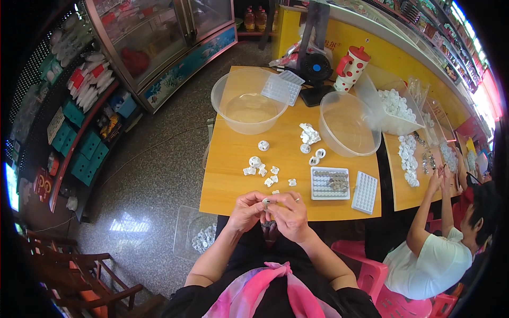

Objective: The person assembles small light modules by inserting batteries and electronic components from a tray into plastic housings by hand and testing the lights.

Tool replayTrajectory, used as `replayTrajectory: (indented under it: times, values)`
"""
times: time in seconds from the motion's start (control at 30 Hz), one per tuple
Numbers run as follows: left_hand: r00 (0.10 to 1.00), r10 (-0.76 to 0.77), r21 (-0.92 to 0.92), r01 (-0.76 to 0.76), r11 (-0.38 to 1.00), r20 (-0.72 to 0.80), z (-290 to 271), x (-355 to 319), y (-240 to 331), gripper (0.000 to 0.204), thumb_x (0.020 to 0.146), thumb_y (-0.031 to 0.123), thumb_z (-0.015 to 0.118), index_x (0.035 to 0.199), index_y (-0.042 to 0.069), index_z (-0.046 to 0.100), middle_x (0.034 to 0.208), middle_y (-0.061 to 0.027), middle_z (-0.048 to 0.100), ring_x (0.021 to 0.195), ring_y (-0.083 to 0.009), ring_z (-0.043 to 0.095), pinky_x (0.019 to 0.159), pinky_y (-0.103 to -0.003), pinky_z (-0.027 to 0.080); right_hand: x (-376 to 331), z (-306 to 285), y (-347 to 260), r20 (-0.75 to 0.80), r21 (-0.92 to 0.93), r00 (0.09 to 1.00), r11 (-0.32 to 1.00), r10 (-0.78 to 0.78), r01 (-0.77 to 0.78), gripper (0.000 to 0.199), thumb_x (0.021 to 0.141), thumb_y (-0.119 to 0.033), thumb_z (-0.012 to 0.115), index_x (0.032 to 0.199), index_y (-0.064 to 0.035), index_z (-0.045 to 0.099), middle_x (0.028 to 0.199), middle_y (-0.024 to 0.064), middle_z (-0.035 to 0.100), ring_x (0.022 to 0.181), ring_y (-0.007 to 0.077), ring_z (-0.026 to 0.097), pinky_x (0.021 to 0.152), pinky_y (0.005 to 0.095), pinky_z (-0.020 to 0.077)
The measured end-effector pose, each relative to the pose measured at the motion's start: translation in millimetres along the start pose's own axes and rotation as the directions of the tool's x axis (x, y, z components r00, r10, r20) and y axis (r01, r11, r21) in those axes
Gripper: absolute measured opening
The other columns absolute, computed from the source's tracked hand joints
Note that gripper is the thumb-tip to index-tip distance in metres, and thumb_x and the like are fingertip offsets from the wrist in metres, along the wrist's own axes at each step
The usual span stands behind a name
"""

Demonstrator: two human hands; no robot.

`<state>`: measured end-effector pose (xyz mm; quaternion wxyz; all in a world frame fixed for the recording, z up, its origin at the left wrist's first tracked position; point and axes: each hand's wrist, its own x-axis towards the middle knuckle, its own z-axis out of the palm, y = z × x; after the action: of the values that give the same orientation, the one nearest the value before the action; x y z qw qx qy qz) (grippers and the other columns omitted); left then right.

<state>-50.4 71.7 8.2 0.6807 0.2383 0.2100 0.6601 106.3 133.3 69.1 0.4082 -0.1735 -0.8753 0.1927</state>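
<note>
Tray [319, 185]: grey bits [338, 184]
Bin [398, 126]: white parts [395, 103], heaped
Floor tub [183, 233]: white rings [204, 238]
Left hand [247, 213], right hand [290, 216]: fingertips pinching part [266, 202]
Part direction, long axis: too small to tell

Black short-sleeved top [339, 301], knotted pink and lilac scarf [248, 290], ring [297, 200]

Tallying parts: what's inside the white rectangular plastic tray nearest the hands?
Small greyish pieces cluster toward the right of the white rectangular plastic tray; what's beneath them is hidden.
</note>
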Motion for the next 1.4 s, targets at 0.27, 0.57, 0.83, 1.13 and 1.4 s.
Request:
replayTrajectory:
  times: [0.27, 0.57, 0.83, 1.13, 1.4]
  values:
    - [0.997, -0.039, 0.088, 0.044, 0.995, -0.064, 9, -1, 2, 0.019, 0.088, 0.008, 0.062, 0.103, -0.002, 0.061, 0.090, -0.0129, 0.065, 0.065, -0.0171, 0.063, 0.053, -0.023, 0.051, -27, 11, 10, 0.105, 0.712, 0.768, 0.492, 0.632, -0.502, 0.024, 0.078, 0.002, 0.068, 0.102, -0.0004, 0.063, 0.096, 0.0072, 0.058, 0.085, 0.0125, 0.060, 0.075, 0.0248, 0.0488]
    - [0.991, -0.033, 0.187, 0.057, 0.981, -0.128, 13, 0, 2, 0.026, 0.093, 0.009, 0.053, 0.115, -0.004, 0.058, 0.098, -0.0163, 0.065, 0.064, -0.0155, 0.063, 0.049, -0.020, 0.049, -23, 5, 0, 0.028, 0.477, 0.780, 0.677, 0.625, -0.560, 0.017, 0.081, 0.004, 0.061, 0.098, 0.0015, 0.062, 0.085, 0.0073, 0.060, 0.074, 0.0119, 0.061, 0.066, 0.0234, 0.0491]
    - [0.986, 0.034, 0.207, 0.000, 0.978, -0.161, 9, 0, -8, 0.028, 0.095, 0.009, 0.051, 0.120, -0.001, 0.057, 0.087, -0.0117, 0.065, 0.061, -0.0136, 0.062, 0.048, -0.019, 0.048, -14, 11, -12, 0.050, 0.571, 0.745, 0.592, 0.666, -0.568, 0.012, 0.083, 0.003, 0.061, 0.095, 0.0012, 0.063, 0.084, 0.0039, 0.064, 0.072, 0.0063, 0.059, 0.064, 0.0207, 0.0478]
    - [0.987, 0.013, 0.250, 0.027, 0.968, -0.157, 16, -2, -5, 0.030, 0.093, 0.007, 0.053, 0.123, 0.001, 0.056, 0.086, -0.0084, 0.065, 0.069, -0.0116, 0.061, 0.055, -0.021, 0.048, -16, 15, -9, 0.066, 0.577, 0.747, 0.585, 0.662, -0.570, 0.010, 0.083, 0.004, 0.061, 0.092, 0.0011, 0.062, 0.082, 0.0026, 0.063, 0.067, 0.0048, 0.058, 0.061, 0.0195, 0.0471]
    - [0.979, 0.023, 0.281, 0.036, 0.959, -0.203, 14, -3, -10, 0.031, 0.092, 0.005, 0.055, 0.122, 0.001, 0.057, 0.089, -0.0070, 0.065, 0.069, -0.0099, 0.060, 0.057, -0.021, 0.048, -17, 18, -7, 0.054, 0.561, 0.740, 0.593, 0.670, -0.578, 0.014, 0.078, 0.006, 0.061, 0.091, 0.0004, 0.061, 0.080, 0.0018, 0.061, 0.067, 0.0052, 0.058, 0.059, 0.0193, 0.0468]
